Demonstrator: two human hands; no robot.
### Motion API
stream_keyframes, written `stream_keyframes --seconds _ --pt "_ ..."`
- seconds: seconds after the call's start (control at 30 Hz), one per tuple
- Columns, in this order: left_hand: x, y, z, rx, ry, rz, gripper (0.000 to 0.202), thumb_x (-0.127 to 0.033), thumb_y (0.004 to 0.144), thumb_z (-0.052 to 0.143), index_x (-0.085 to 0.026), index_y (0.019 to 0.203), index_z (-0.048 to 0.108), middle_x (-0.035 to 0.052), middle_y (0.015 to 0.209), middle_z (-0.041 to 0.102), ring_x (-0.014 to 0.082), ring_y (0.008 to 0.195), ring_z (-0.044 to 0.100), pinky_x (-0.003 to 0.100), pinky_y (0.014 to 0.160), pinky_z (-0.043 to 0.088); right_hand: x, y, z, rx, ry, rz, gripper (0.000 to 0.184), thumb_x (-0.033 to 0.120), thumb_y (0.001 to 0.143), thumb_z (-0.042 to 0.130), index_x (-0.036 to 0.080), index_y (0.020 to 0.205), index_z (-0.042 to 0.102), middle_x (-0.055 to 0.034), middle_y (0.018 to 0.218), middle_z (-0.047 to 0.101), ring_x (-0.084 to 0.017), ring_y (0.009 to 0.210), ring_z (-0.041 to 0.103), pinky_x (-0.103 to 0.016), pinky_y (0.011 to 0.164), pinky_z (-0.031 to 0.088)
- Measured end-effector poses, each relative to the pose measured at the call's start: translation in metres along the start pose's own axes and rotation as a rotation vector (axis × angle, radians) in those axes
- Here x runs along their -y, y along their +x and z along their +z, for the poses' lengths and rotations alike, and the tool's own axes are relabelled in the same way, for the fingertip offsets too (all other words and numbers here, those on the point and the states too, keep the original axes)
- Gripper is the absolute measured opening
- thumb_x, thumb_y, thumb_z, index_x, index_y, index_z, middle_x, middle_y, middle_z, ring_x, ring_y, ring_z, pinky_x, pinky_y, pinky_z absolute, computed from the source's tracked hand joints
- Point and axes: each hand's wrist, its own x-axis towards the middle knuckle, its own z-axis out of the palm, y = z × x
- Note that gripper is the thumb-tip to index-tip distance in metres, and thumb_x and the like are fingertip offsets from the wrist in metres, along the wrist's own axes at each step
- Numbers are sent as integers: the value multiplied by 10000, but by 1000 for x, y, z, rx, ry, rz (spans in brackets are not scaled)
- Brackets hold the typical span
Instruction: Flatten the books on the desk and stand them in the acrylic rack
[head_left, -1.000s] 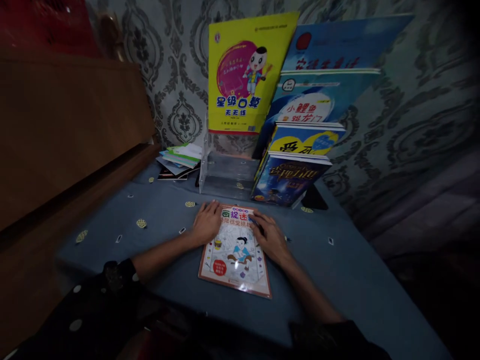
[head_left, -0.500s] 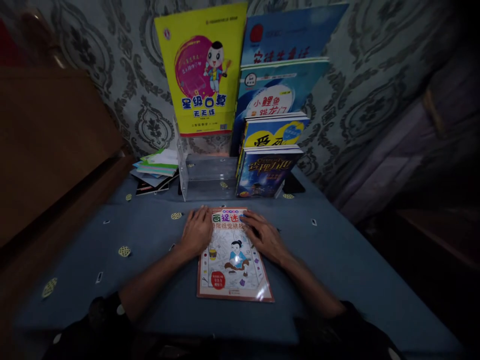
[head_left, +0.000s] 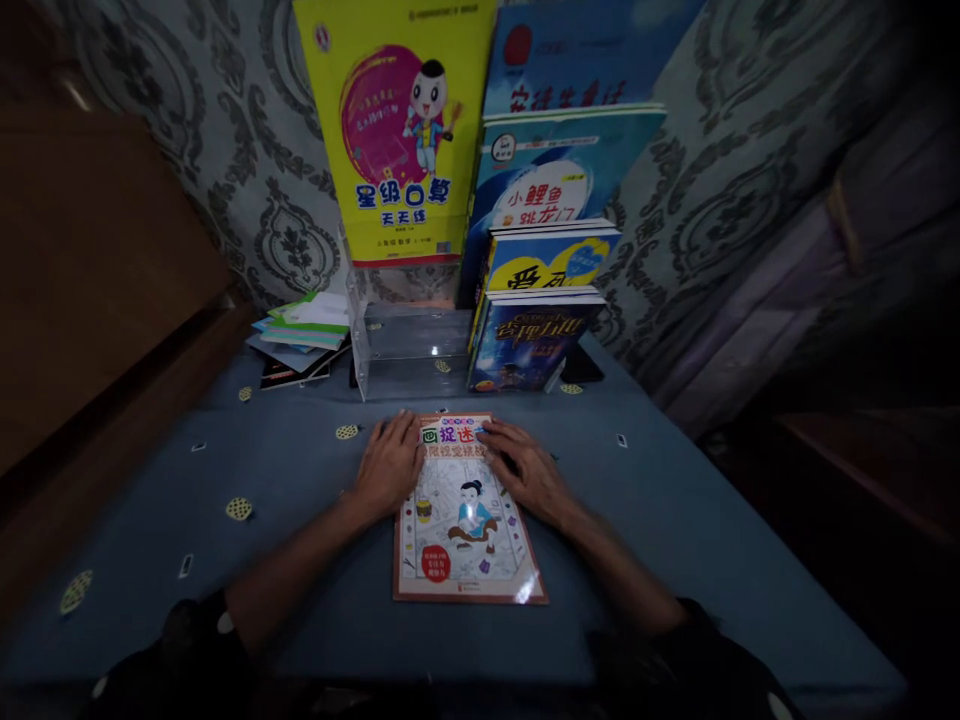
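Note:
A thin picture book (head_left: 461,520) with a cartoon child on its cover lies flat on the blue tablecloth (head_left: 675,520) in front of me. My left hand (head_left: 388,467) rests flat on the book's upper left edge, fingers stretched out. On the upper right edge lies my right hand (head_left: 525,470), its fingers also spread across the cover. Neither hand grips anything.
A clear acrylic book stand (head_left: 409,350) stands behind the book. A yellow workbook (head_left: 397,130) and several blue books (head_left: 547,250) lean upright in it against the patterned wall. A small stack of booklets (head_left: 300,335) lies at the back left. Wooden furniture (head_left: 90,260) borders the left.
The camera view has swung left and tilted, so the scene shifted in frame. Both hands stay on the picture book's top corners; the book now lies straighter before me.

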Motion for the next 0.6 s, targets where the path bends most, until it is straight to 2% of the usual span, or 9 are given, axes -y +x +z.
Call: stream_keyframes --seconds 0.23,0.4,0.5,0.6 --pt "0 0 -1 33 -18 -13 444 -297 1007 388 -183 1411 532 131 1509 519 251 1420 464 473 1191 341 -1 -2 6 -13 -62 -7 407 356 969 479 219 1303 668 -129 1394 629 -310 1325 558 -546 1107 454" --pt "1 -1 -3 45 -32 -21 449 -305 1006 401 -172 1410 543 147 1498 527 262 1405 481 474 1195 336 2 -4 7 0 -123 -6 421 339 992 437 214 1338 640 -138 1428 597 -304 1338 545 -514 1089 478" --pt "1 1 -8 57 -58 16 456 -360 1015 417 -199 1426 527 140 1495 530 270 1400 479 495 1194 324 2 -5 7 13 -173 -14 419 327 994 435 213 1347 630 -140 1440 586 -307 1343 537 -521 1076 485" --pt "1 9 -15 116 -107 118 531 -463 1008 473 -198 1469 461 134 1505 514 274 1402 462 490 1192 307 1 -6 7 25 -206 -45 425 311 994 436 174 1350 625 -165 1445 574 -314 1351 523 -535 1082 472"
